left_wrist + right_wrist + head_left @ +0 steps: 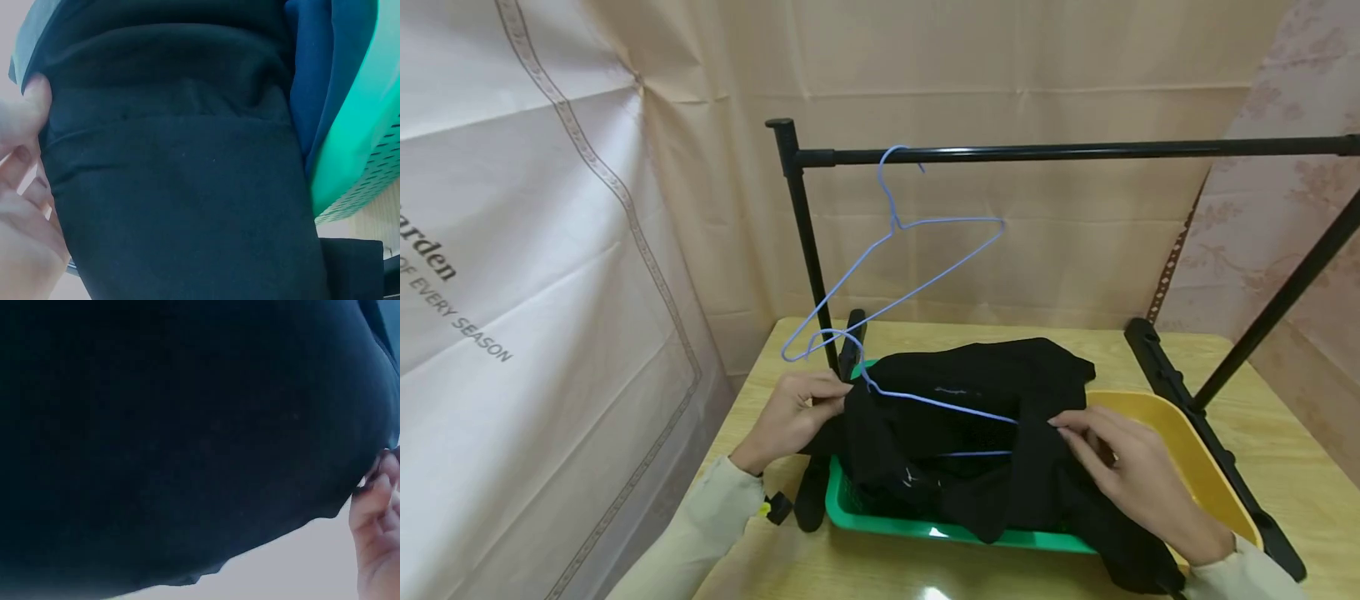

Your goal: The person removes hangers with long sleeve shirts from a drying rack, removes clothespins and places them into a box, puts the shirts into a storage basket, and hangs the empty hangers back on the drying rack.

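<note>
A black top (970,367) is spread over a green basket (925,527), with a blue wire hanger (940,404) partly inside it. The hanger's hook sticks out at the upper left, while its far end is hidden by the cloth. My left hand (793,417) pinches the cloth at the left side, near the hook. On the opposite side, my right hand (1123,458) pinches the fabric between thumb and fingers. Both wrist views are mostly filled by dark cloth, with the left thumb (37,103) and right fingertips (378,490) at its edge.
A second blue hanger (951,220) hangs from the black rack's bar (1075,152), above and behind the top. To the right lies a yellow basket (1180,442), partly covered. Rack feet (1217,450) stand on the wooden table (1000,575), and curtains (1022,58) enclose the area.
</note>
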`<state>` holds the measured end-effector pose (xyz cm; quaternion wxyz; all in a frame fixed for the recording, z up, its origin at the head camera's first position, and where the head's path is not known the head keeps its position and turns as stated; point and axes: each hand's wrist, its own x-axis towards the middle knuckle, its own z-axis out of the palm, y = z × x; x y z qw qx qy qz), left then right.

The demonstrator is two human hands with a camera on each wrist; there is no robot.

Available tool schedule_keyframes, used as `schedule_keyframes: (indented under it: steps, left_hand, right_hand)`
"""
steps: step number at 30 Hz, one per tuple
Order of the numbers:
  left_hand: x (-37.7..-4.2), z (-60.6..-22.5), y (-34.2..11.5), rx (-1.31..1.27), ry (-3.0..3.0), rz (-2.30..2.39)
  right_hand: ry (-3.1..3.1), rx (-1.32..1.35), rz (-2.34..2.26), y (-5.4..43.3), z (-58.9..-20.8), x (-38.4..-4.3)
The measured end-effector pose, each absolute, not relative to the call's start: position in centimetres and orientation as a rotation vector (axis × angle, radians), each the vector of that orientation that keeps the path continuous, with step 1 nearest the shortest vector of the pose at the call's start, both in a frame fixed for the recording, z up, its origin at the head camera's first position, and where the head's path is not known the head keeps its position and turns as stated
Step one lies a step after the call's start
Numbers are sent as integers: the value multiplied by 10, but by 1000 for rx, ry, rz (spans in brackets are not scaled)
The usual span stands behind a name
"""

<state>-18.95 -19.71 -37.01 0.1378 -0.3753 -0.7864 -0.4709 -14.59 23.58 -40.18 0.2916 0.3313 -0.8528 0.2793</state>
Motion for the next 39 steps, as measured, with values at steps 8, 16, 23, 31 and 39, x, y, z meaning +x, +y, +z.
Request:
schedule_keyframes:
  steps: [8, 16, 23, 31, 39]
  left_hand:
    - [-189, -366, -196, -1051, -2287, -1342]
    - [-190, -371, -199, -1115, -2264, -1385]
    - [-188, -371, -198, -1110, -2247, -1537]
    - [-187, -371, -193, -1033, -2243, -1598]
    - [-187, -375, -194, -868, -2283, -1569]
  right_hand:
    - [-2263, 973, 778, 236, -397, -143]
    - [-2209, 889, 784, 247, -393, -149]
    - [-2366, 747, 770, 235, -398, -151]
    - [-2402, 826, 785, 219, -405, -152]
    - [-2431, 719, 817, 231, -395, -141]
